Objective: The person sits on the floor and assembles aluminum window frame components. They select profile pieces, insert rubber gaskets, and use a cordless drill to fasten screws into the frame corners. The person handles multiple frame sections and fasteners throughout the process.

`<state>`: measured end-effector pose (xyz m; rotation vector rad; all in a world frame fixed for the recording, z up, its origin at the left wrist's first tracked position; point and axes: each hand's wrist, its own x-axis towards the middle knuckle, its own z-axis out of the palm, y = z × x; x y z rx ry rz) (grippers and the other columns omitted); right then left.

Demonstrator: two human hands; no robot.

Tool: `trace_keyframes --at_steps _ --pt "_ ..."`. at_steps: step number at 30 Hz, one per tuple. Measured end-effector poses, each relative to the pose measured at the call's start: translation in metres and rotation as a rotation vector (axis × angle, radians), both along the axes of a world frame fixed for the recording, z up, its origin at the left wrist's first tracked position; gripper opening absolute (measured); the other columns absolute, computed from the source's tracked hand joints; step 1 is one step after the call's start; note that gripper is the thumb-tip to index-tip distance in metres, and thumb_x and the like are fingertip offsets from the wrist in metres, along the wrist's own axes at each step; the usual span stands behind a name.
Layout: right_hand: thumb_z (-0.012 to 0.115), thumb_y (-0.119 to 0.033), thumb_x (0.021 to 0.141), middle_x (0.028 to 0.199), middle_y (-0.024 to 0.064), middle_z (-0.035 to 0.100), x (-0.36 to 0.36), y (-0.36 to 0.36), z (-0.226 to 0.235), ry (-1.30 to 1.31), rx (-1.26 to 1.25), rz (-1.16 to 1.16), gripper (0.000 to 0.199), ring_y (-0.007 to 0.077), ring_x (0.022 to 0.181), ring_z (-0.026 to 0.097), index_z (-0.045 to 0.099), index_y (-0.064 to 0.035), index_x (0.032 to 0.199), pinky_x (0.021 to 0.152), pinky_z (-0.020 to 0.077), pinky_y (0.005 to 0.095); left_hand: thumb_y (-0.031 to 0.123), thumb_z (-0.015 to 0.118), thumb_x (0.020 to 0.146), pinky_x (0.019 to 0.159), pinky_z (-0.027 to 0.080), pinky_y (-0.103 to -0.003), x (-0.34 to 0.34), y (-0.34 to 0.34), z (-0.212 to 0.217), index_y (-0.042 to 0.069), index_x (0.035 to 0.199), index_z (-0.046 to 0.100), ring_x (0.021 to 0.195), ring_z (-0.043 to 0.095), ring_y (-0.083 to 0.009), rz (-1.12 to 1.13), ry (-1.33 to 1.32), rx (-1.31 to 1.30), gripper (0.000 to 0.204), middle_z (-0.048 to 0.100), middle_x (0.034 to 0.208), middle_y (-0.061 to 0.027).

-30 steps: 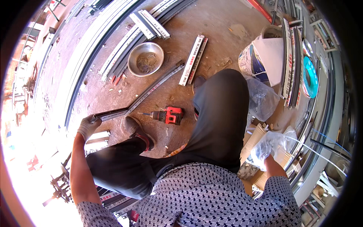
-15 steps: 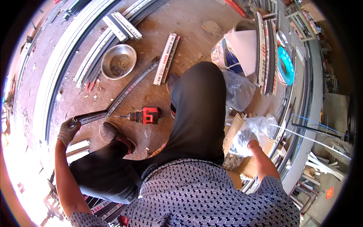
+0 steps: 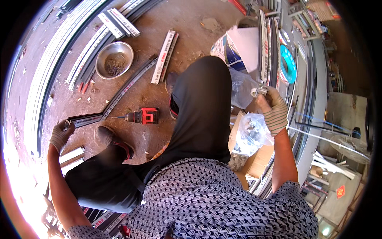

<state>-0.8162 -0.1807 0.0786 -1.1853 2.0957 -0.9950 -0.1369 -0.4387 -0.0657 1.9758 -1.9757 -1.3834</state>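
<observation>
My left hand (image 3: 59, 135), in a striped knit glove, is closed around the near end of a dark metal profile (image 3: 88, 119). That piece meets a longer profile strip (image 3: 129, 83) at an angle on the floor; I cannot tell whether they are joined. My right hand (image 3: 276, 113), gloved alike, is raised at the right and pinches a small roller (image 3: 258, 92) with a pale wheel and a metal housing. Just below it a clear plastic bag (image 3: 253, 134) with metallic parts inside lies over an open cardboard box (image 3: 260, 163).
A red and black cordless drill (image 3: 147, 116) lies between my legs. Beyond it are a metal bowl (image 3: 114, 60) of screws and a pair of labelled profiles (image 3: 164, 57). More profiles (image 3: 268, 47) lean by a bucket (image 3: 225, 49) and a teal ring (image 3: 287, 63) at the right.
My right hand has come up out of the plastic bag, now with a roller in its fingers. My left hand keeps its grip on the profile. The whole view has shifted slightly.
</observation>
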Motion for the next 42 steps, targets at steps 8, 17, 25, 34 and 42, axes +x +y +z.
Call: trace_keyframes --at_steps 8,17,25,34,42 --pt "0.067 -0.015 0.099 0.102 0.0107 0.070 0.109 -0.123 0.019 -0.327 -0.391 0.338 0.027 0.0156 0.086 0.064 0.063 -0.0019 0.123 0.079 0.0542 0.0325 0.024 0.073 0.091 0.083 0.052 -0.031 -0.025 0.007 0.035 0.001 0.119 0.072 0.087 0.061 -0.0106 -0.035 -0.081 -0.046 0.036 0.074 0.094 -0.0048" --pt "0.067 -0.003 0.096 0.094 0.0058 0.071 0.244 -0.228 0.006 -0.490 -0.277 0.820 0.045 0.0109 0.087 0.068 0.058 -0.0038 0.139 0.075 0.0549 0.0265 0.031 0.074 0.088 0.089 0.053 -0.033 -0.010 0.007 0.025 0.004 0.124 0.072 0.095 0.066 -0.0147 -0.012 -0.073 -0.023 0.045 0.077 0.105 -0.0092" --pt "0.066 -0.004 0.098 0.098 0.0055 0.069 0.320 -0.272 -0.029 -0.779 0.063 1.016 0.030 0.0099 0.083 0.063 0.061 -0.0078 0.127 0.069 0.0501 0.0234 0.031 0.077 0.088 0.087 0.054 -0.033 -0.008 0.012 0.024 0.009 0.122 0.074 0.090 0.066 -0.0134 0.022 0.025 -0.002 0.040 0.077 0.097 -0.0059" --pt "0.068 -0.004 0.097 0.098 0.0042 0.070 0.364 -0.289 -0.061 -0.758 0.126 1.079 0.027 0.0074 0.081 0.063 0.060 -0.0113 0.121 0.064 0.0508 0.0218 0.030 0.077 0.088 0.089 0.053 -0.035 -0.005 0.009 0.023 0.009 0.126 0.072 0.091 0.067 -0.0148 0.049 0.004 0.000 0.044 0.077 0.100 -0.0094" --pt "0.064 -0.007 0.100 0.097 0.0028 0.068 0.390 -0.292 -0.068 -0.731 0.197 1.025 0.019 0.0026 0.069 0.054 0.060 -0.0124 0.118 0.053 0.0405 0.0174 0.034 0.075 0.089 0.087 0.054 -0.034 -0.005 0.008 0.020 0.011 0.129 0.071 0.088 0.067 -0.0158 0.049 0.006 0.013 0.047 0.076 0.098 -0.0099"
